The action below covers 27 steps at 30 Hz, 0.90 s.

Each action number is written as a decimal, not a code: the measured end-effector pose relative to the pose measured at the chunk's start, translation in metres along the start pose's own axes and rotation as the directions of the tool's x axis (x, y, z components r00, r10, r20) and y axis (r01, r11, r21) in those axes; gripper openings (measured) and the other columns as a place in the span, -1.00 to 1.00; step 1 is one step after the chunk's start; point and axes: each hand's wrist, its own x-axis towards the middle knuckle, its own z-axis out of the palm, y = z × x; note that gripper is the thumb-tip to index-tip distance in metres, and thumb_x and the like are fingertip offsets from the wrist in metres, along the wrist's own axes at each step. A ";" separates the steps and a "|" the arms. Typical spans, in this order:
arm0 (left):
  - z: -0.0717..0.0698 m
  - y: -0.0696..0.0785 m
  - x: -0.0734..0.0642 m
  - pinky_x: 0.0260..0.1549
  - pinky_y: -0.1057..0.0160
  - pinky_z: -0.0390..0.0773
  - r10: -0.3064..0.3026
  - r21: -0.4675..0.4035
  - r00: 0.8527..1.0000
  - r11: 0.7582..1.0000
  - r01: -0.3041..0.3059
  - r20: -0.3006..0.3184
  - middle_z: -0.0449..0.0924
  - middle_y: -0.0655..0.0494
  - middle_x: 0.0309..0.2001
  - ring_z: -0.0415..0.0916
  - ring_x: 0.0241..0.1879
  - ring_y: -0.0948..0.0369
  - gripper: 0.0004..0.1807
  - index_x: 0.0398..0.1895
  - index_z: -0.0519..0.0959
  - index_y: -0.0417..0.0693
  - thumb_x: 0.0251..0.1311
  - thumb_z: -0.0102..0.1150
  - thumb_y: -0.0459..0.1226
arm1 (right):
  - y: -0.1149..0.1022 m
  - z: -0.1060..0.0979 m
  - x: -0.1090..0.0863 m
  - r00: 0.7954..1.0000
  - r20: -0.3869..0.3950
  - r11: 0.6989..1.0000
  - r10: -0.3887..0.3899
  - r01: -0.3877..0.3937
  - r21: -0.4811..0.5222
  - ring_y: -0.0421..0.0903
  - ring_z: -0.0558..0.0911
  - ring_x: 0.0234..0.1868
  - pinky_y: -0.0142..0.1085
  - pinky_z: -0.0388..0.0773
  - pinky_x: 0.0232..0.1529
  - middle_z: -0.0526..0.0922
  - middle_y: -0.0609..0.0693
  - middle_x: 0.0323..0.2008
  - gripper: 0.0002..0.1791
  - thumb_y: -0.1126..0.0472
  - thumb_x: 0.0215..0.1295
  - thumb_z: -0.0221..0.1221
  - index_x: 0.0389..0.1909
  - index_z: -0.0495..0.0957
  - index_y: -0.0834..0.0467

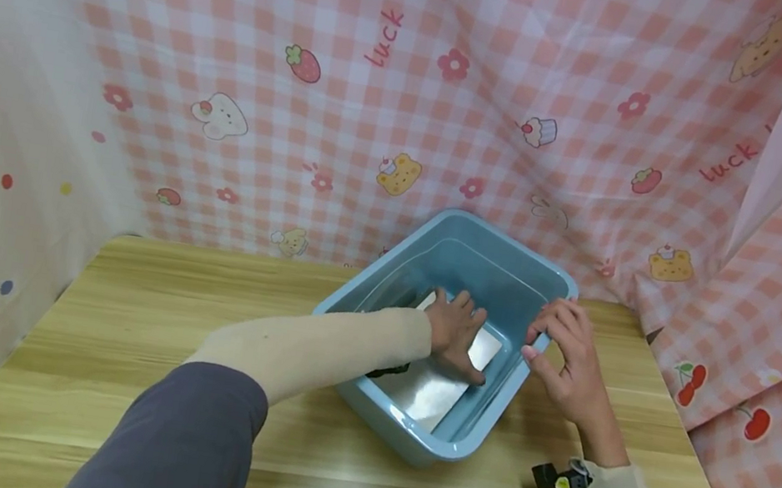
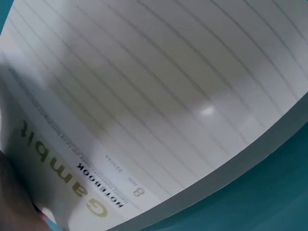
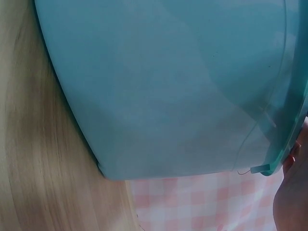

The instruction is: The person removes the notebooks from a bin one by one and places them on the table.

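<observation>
A blue-grey plastic basin stands on the wooden table, turned at an angle. Inside it lies a pale, glossy notebook; in the left wrist view the notebook shows diagonal lines and the words "Gambit" and "NOTEBOOK". My left hand reaches into the basin and grips the notebook near its far end, fingers spread over it and thumb at its right edge. My right hand holds the basin's right rim between thumb and curled fingers. In the right wrist view the basin's outer wall fills most of the picture.
The wooden table reaches to a pink checked curtain behind the basin. More curtain hangs at the left and right sides. A small black camera is strapped to my right wrist.
</observation>
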 end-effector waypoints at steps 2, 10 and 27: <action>0.001 -0.002 0.002 0.24 -0.14 0.33 0.007 -0.008 0.999 1.000 -0.008 -0.032 0.43 0.10 0.12 0.29 0.19 0.15 0.00 0.21 0.31 0.07 0.00 -0.10 0.63 | 0.000 0.001 0.001 1.000 -0.002 1.000 -0.008 0.008 0.004 0.04 0.38 0.04 -0.13 0.02 0.41 0.53 0.03 -0.29 -0.94 0.21 0.21 0.20 -0.41 0.57 0.11; -0.001 -0.009 0.009 0.12 0.02 0.23 0.037 -0.027 0.984 0.999 -0.042 -0.175 0.45 0.15 0.00 0.27 0.03 0.17 -0.11 0.09 0.33 0.07 0.02 -0.08 0.57 | -0.002 0.003 0.001 1.000 -0.005 1.000 -0.006 0.006 0.007 0.09 0.39 0.05 -0.12 0.01 0.44 0.54 0.05 -0.29 -0.93 0.25 0.16 0.19 -0.40 0.58 0.18; -0.021 -0.020 0.016 0.09 0.00 0.19 -0.035 -0.144 0.967 0.990 -0.002 -0.253 0.49 0.14 0.00 0.27 0.01 0.16 -0.14 0.03 0.40 0.09 0.00 -0.04 0.57 | 0.000 0.003 0.001 0.999 -0.017 1.000 -0.028 0.028 0.013 0.09 0.39 0.02 -0.09 0.02 0.42 0.53 0.07 -0.31 -0.78 0.10 0.32 0.19 -0.39 0.58 0.17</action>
